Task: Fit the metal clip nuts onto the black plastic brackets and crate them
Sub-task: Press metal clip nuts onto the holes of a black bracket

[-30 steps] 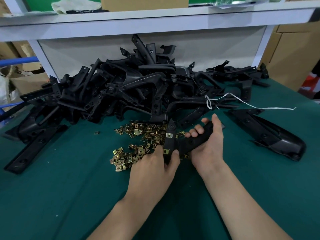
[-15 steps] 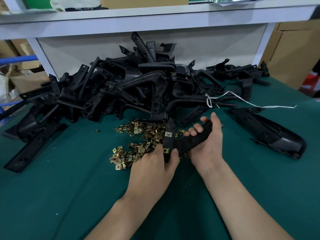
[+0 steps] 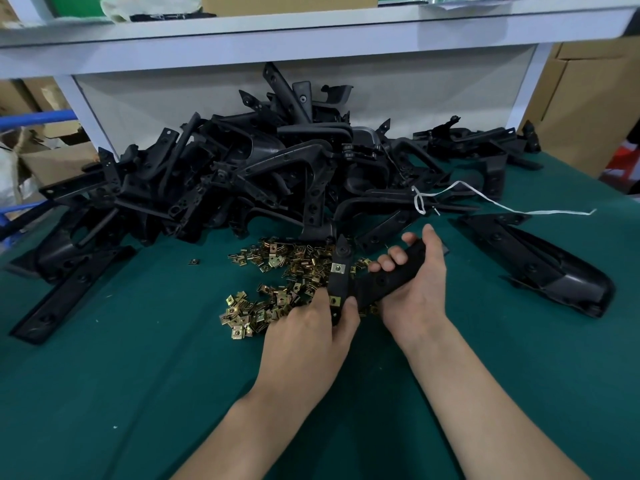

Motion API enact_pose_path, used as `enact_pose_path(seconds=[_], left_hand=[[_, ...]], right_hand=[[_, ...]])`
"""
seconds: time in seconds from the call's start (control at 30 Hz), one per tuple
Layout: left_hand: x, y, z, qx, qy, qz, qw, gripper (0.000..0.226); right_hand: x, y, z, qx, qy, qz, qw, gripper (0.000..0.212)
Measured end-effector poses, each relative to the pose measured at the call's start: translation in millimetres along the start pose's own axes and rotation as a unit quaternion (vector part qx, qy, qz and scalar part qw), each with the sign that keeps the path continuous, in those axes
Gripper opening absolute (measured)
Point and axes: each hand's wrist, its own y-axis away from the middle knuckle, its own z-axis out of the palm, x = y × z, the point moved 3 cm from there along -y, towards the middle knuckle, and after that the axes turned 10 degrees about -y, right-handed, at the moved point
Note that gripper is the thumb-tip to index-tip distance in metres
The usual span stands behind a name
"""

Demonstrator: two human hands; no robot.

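Observation:
An L-shaped black plastic bracket [image 3: 375, 282] is held just above the green table. My right hand [image 3: 415, 289] grips its long arm, fingers curled over the top edge. My left hand [image 3: 311, 327] holds the bracket's short upright arm at its lower end, thumb pressed beside a brass clip nut [image 3: 334, 300] seated there. A second clip nut [image 3: 338, 268] sits higher on the same arm. A loose heap of brass clip nuts [image 3: 277, 282] lies on the table just left of the bracket, partly hidden by my left hand.
A big tangled pile of black brackets [image 3: 263, 181] fills the back of the green table [image 3: 138, 375]. One long bracket [image 3: 540, 268] lies apart at the right, another [image 3: 69, 289] at the left. A white string [image 3: 502, 207] trails across the right. A white shelf [image 3: 311, 39] hangs overhead.
Both hands and the bracket have stayed almost in place; the left thumb has shifted slightly against the lower clip nut.

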Motion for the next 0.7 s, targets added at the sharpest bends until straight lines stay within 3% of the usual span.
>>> enact_pose_path(seconds=[0.2, 0.7], left_hand=[[0.5, -0.1, -2.7, 0.007, 0.035, -0.016, 0.999, 0.044], [3.8, 1.8, -9.1, 0.07, -0.03, 0.019, 0.997, 0.04]], right_hand=[[-3.2, -0.6, -0.3, 0.012, -0.02, 0.003, 1.0, 0.033], [-0.8, 0.6, 0.5, 0.011, -0.006, 0.002, 1.0, 0.033]])
